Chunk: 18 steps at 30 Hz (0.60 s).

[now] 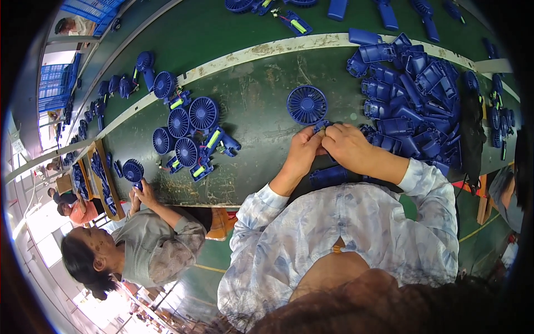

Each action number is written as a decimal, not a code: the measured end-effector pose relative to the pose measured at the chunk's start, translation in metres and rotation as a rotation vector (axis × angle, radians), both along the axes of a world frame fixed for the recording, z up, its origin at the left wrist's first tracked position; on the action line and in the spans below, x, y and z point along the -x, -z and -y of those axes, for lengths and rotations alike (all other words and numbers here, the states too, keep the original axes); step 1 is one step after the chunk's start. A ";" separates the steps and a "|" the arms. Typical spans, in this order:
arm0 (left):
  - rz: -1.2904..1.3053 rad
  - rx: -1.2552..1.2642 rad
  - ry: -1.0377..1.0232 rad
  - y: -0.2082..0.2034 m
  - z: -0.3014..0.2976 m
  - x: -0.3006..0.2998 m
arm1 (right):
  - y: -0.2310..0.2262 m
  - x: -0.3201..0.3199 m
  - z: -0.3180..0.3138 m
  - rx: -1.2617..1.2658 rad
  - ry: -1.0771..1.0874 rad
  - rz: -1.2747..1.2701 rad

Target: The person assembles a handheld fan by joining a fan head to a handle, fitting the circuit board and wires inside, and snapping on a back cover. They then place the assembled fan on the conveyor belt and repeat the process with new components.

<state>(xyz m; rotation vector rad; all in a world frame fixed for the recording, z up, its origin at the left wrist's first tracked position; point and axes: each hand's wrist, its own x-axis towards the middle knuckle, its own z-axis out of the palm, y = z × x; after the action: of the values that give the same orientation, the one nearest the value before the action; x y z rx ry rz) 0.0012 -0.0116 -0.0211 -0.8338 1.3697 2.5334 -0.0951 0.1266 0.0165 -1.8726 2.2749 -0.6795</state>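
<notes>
A blue handheld fan (307, 106) with a round slatted grille lies on the work table in front of me, its handle end toward me. My left hand (303, 151) is closed on that handle end, thumb and fingers pinching. My right hand (346, 146) meets it there, fingers bent and pressed together at the same part. The fingers hide most of the handle and any small part between them. Just below my hands lies a blue casing piece (328, 176), partly covered by my right wrist.
A large pile of blue casing shells (409, 106) is heaped to my right. Several fans with open handles and green-yellow cells (189, 136) lie to my left. A co-worker (150, 239) at the left holds another fan (133, 170). A pale divider strip (267, 50) crosses the table beyond.
</notes>
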 end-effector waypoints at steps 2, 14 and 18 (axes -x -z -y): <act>-0.005 -0.016 0.010 -0.003 0.000 0.001 | 0.002 0.009 -0.006 0.023 -0.052 0.105; -0.046 -0.144 -0.144 -0.003 0.000 0.004 | -0.010 0.117 -0.052 -0.297 0.329 -0.487; -0.047 -0.140 -0.162 0.001 0.000 0.005 | -0.009 0.120 -0.050 -0.219 0.304 -0.479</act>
<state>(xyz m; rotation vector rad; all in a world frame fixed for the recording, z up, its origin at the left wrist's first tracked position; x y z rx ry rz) -0.0037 -0.0115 -0.0219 -0.8972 1.1635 2.7498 -0.2153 0.1771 0.0256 -1.7442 2.8215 0.0130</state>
